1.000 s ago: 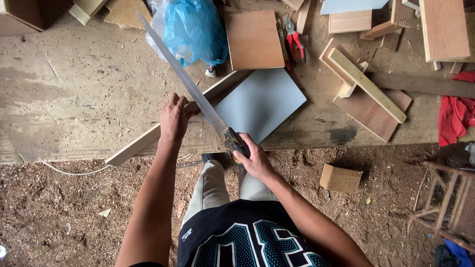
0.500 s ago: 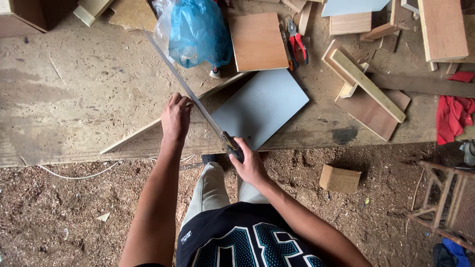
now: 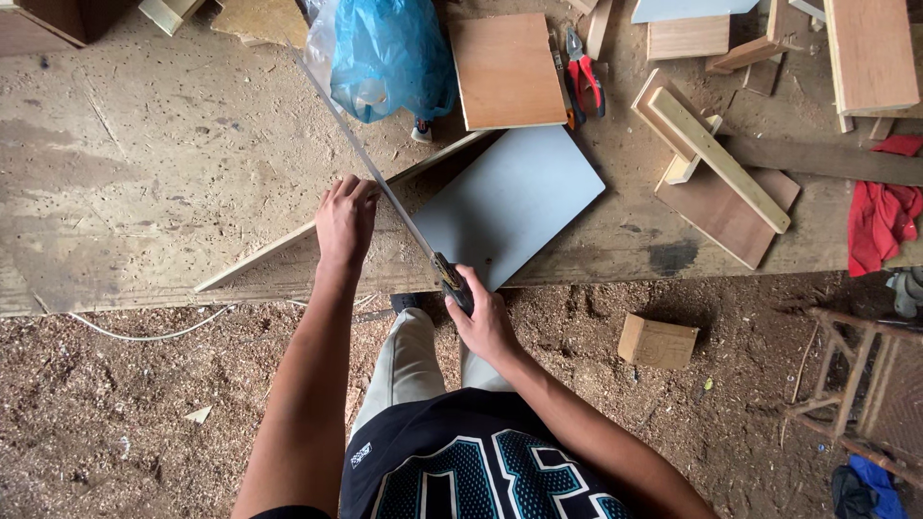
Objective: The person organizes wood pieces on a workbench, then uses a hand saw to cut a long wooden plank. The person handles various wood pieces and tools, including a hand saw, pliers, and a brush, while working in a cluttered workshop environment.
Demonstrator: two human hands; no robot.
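The right hand point(image 3: 484, 322) has its fingers closed around the dark handle of a handsaw point(image 3: 385, 197), at the near edge of the worktop point(image 3: 144, 144). The saw's long thin blade runs up and to the left from the handle, crossing a long narrow wooden strip point(image 3: 260, 261) that lies diagonally on the worktop. The left hand point(image 3: 344, 219) rests palm down on that strip just left of the blade, fingers curled over it and pressing it against the worktop. A pale grey-blue board point(image 3: 514, 202) lies flat just right of the blade, its near corner reaching the worktop's edge beside the right hand.

Behind the strip a blue plastic bag point(image 3: 389, 58) sits bunched up, the far end of the blade running alongside it. Next to the bag lies a brown plywood panel point(image 3: 507, 69), and right of that a pair of red-handled pliers point(image 3: 585, 82). Farther right are several offcuts, among them a light wooden batten point(image 3: 721, 159) laid across a brown board. A red cloth point(image 3: 880, 216) is crumpled near the right edge of the worktop. On the sawdust-covered floor point(image 3: 115, 423) below, a small wooden block point(image 3: 659, 341) lies well right of the person's legs, and a white cable point(image 3: 144, 334) trails under the worktop edge.
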